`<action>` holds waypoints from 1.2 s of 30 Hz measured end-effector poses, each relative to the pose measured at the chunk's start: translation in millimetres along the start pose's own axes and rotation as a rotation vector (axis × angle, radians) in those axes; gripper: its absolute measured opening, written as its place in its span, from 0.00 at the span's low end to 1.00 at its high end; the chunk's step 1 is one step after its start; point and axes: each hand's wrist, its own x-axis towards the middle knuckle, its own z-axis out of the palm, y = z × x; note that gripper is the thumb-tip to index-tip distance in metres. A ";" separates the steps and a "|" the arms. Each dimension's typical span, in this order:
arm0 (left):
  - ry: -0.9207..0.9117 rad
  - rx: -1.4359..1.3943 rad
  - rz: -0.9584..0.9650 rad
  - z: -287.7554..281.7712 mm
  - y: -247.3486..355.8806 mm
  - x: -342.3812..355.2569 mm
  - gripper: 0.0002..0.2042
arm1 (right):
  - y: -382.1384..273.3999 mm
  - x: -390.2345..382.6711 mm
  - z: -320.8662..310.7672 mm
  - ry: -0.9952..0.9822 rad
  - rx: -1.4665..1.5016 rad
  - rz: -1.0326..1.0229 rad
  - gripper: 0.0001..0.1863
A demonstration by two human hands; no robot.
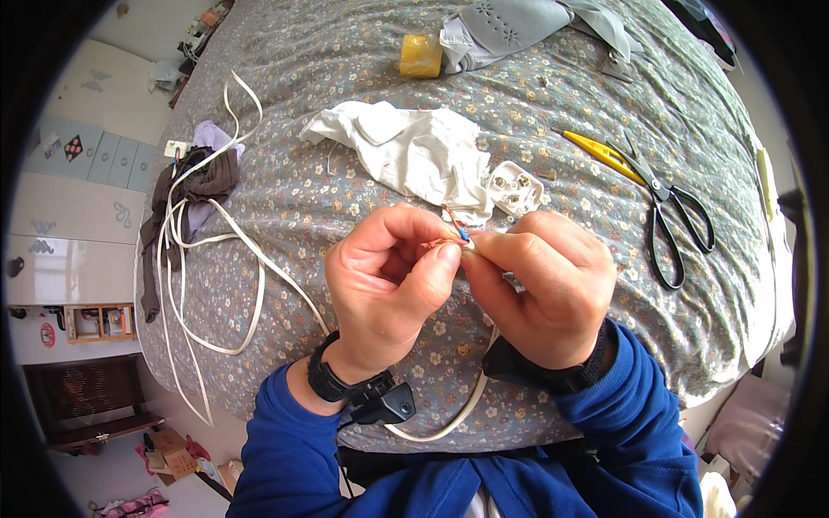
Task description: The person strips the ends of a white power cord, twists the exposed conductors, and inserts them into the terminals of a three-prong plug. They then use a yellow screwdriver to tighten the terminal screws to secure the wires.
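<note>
Blue sleeves come up from the lower edge, black wristbands on both wrists. Left hand [389,276] and right hand [540,285] meet mid-frame over the bed [345,52], knuckles almost touching. Each grip is narrow, thumb and forefinger pinched on the stripped wire ends [456,233]: thin copper-coloured strands with a bit of blue and red-brown insulation, poking up and slightly away between the two sets of fingertips. Long axis of the ends runs roughly up-frame, away from the body. Both hands equally near; right fingertips sit just right of the strands, left thumb just left.

White cable [259,293] drops from the hands under the right palm, loops along the bed's near edge, then trails left into a tangle beside a dark cloth [207,177]. White plug half [515,192], open side up, lies just beyond the fingertips, touching a crumpled white rag [406,147]. Black-handled scissors [669,220] and a yellow-handled tool [604,155] lie well apart to the right. Yellow tape roll [420,55] far side.
</note>
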 end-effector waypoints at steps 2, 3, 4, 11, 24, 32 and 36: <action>-0.009 -0.024 -0.001 0.3 0.6 0.4 0.04 | -0.4 -0.1 0.2 -0.001 0.001 0.004 0.10; -0.014 -0.015 -0.004 0.2 0.9 0.4 0.04 | -0.4 0.1 0.5 0.002 0.002 0.007 0.10; -0.018 -0.013 -0.007 -0.5 1.2 0.4 0.04 | -0.4 0.1 0.9 0.007 0.007 0.011 0.10; -0.031 -0.031 -0.024 -4.1 -0.3 1.6 0.05 | -0.5 -0.7 -1.5 -0.084 0.131 0.133 0.09; -0.034 0.817 0.487 -19.2 -3.1 14.9 0.05 | -5.8 1.7 -7.0 -0.210 0.346 0.445 0.07; 0.090 0.682 0.397 -48.1 20.3 35.6 0.03 | -1.3 5.0 -13.7 -0.193 0.315 0.493 0.07; -0.273 0.767 0.116 -45.0 20.5 30.0 0.03 | 2.6 4.5 -12.0 -0.150 0.361 0.496 0.07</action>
